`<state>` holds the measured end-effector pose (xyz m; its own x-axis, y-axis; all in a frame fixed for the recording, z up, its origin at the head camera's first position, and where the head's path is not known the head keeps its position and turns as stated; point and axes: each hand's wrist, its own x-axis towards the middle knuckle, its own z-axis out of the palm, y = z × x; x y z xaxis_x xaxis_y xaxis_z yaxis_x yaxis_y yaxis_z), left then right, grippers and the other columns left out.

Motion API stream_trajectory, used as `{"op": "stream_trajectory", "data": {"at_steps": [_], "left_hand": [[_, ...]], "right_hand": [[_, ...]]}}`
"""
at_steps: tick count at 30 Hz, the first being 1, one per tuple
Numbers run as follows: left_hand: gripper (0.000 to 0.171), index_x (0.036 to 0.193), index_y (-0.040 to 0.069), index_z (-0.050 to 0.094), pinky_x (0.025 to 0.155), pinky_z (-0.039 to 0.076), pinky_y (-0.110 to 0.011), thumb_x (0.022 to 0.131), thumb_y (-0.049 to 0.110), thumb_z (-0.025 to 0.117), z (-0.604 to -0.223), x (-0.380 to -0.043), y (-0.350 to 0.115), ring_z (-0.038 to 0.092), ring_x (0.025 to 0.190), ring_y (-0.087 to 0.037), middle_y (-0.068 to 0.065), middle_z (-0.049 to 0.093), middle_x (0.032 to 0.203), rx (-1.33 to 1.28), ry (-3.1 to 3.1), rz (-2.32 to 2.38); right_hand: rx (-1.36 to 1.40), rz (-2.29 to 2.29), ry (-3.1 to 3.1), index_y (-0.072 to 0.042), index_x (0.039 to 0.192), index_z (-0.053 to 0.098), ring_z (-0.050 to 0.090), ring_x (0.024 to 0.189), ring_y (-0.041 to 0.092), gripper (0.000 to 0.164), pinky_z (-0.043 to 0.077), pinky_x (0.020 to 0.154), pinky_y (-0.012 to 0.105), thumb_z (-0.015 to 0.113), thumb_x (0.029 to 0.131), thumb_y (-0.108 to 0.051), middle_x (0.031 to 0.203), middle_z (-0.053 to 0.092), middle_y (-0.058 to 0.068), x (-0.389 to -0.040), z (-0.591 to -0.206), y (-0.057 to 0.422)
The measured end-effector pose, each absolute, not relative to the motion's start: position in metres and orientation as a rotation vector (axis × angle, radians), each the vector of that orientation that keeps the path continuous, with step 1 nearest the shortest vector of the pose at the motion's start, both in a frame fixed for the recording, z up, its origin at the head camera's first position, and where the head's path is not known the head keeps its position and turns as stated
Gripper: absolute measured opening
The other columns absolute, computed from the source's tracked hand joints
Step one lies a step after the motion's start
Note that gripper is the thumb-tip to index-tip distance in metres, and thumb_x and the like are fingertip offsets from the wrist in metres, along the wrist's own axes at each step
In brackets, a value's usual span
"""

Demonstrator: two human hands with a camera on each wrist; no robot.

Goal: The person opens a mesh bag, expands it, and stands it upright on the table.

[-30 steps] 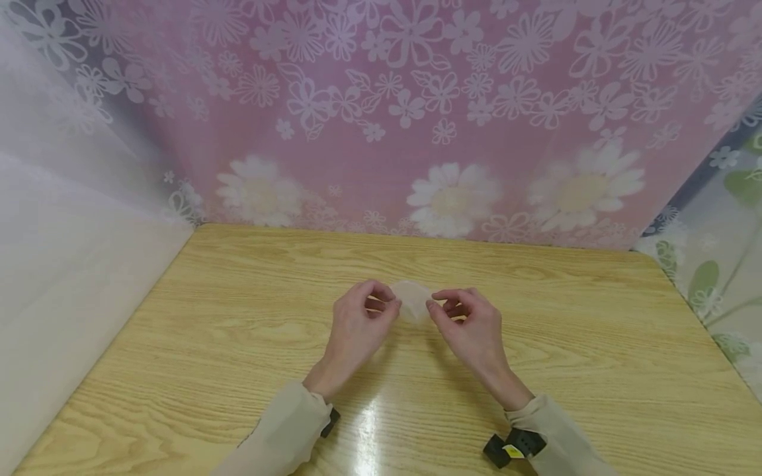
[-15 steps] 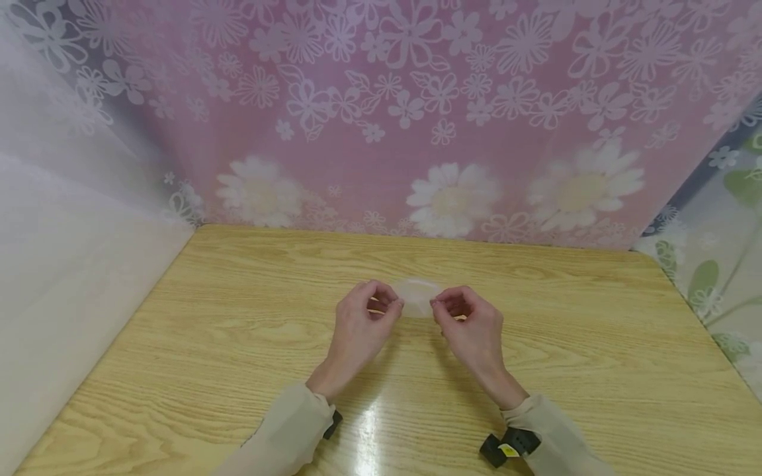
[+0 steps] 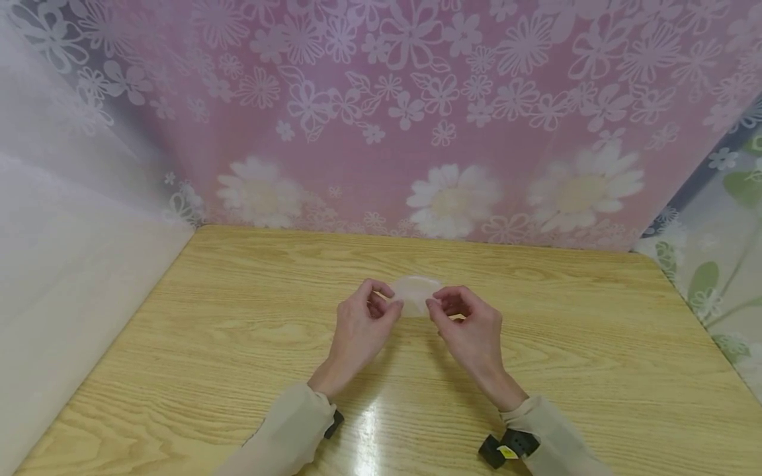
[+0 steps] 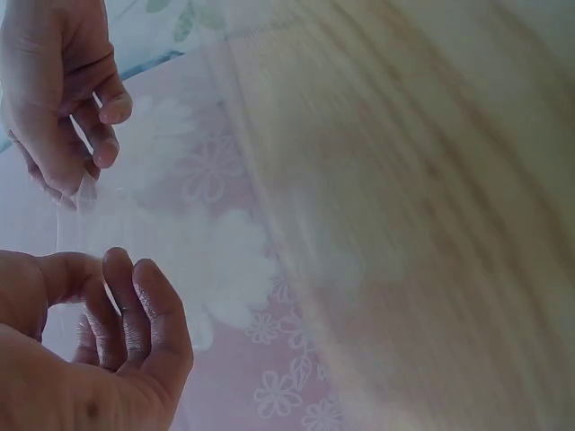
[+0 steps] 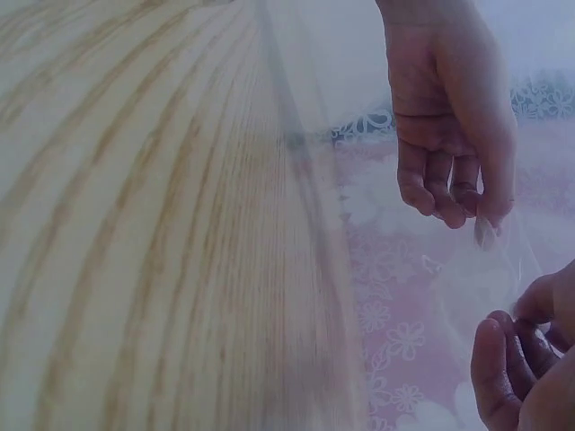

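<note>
Between my two hands stretches a thin, translucent, whitish sheet (image 3: 415,291) with a rounded far edge, held over the table. My left hand (image 3: 364,320) pinches its left side between thumb and forefinger. On the opposite side, thumb and fingertips of my right hand (image 3: 475,330) grip the sheet too. The left wrist view has the clear film (image 4: 79,215) running between the fingertips of both hands, with faint creases near the grip. From the right wrist, the sheet (image 5: 499,269) looks almost see-through, the flowered cloth showing behind it.
A wood-grain table (image 3: 250,317) lies beneath the hands. Behind it hangs a pink flowered curtain (image 3: 357,145), with a pale curtain (image 3: 77,251) along the left and a leaf-patterned one (image 3: 714,264) on the right. A black strap device (image 3: 508,446) sits on the right wrist.
The sheet has spread from a narrower, folded-looking shape into a wider one, its far edge rising slightly. Both hands stay almost in place, with small shifts of the fingertips.
</note>
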<state>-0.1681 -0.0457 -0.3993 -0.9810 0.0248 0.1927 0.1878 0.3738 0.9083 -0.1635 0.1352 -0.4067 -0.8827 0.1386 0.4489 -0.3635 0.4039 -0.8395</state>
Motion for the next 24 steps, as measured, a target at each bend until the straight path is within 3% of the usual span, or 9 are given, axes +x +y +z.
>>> {"op": "stream_trajectory", "data": {"at_steps": [7,15,24], "left_hand": [[0.005,0.095,0.01,0.066,0.052,0.041,-0.019,0.091,0.009,0.069,-0.3971,-0.1687,-0.0459,0.051,0.055,-0.008,0.0,0.06,0.068,-0.228,-2.457,-1.541],[0.023,0.108,0.015,0.062,0.065,0.056,-0.026,0.093,0.025,0.075,-0.3957,-0.1679,-0.0431,0.065,0.071,-0.01,-0.001,0.066,0.082,-0.164,-2.459,-1.676],[0.03,0.111,0.011,0.062,0.07,0.058,-0.021,0.085,0.001,0.071,-0.3967,-0.1684,-0.0431,0.066,0.078,-0.011,-0.005,0.063,0.09,-0.227,-2.456,-1.706]], "right_hand": [[0.197,1.48,-2.131,-0.008,0.088,0.072,0.063,0.056,0.006,0.009,0.051,0.046,0.016,0.077,0.088,0.0,0.067,0.07,0.006,-0.1623,-0.4056,0.133],[0.203,1.472,-2.161,-0.007,0.089,0.072,0.065,0.059,0.008,0.008,0.051,0.049,0.014,0.078,0.088,-0.003,0.07,0.073,0.007,-0.1622,-0.4053,0.1294],[0.156,1.48,-2.168,-0.004,0.084,0.07,0.062,0.055,0.002,0.008,0.05,0.046,0.015,0.075,0.091,-0.003,0.067,0.071,0.013,-0.1617,-0.4044,0.1265]]}}
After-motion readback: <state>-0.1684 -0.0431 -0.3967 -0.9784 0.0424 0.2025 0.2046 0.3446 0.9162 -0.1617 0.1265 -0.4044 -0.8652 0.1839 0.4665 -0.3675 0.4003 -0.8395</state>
